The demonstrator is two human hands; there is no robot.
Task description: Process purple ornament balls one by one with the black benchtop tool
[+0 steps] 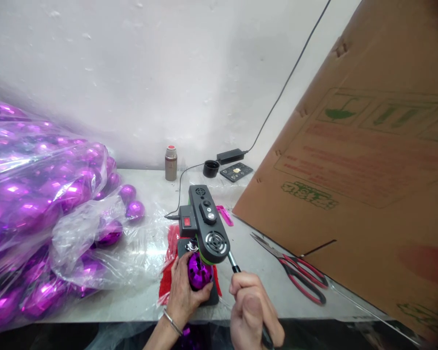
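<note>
Seen from above and slightly behind, two bare hands work at a small black machine [203, 224] with a red switch and a green trim, standing near the front edge of a pale bench [241, 291]. The left hand [184, 290], with a thin bangle at the wrist, is closed in a cupping grip around a shiny purple ball ornament [199, 271], holding it on the machine's dark base plate, right under the overhanging head. The right hand [253, 311] is closed in a fist around the machine's lever handle [234, 266], which slopes down toward the viewer. The ornament looks light, thin-walled and hollow, with a slick mirror finish, so it would likely dent or crack under a hard squeeze and slip from a loose one; cradling its round body with spread fingers, as the left hand does, seems the safest hold. To the left, a large clear plastic bag [32, 209] bulges with many more purple balls, a few spilling from its mouth. To the right lie red-handled scissors [295, 272], and past them leans a big sheet of brown cardboard [357, 194]. At the far side, against the white wall, stand a small metal flask [171, 163], a black cap, and a power adapter [229, 156] with its cable running up the wall
</note>
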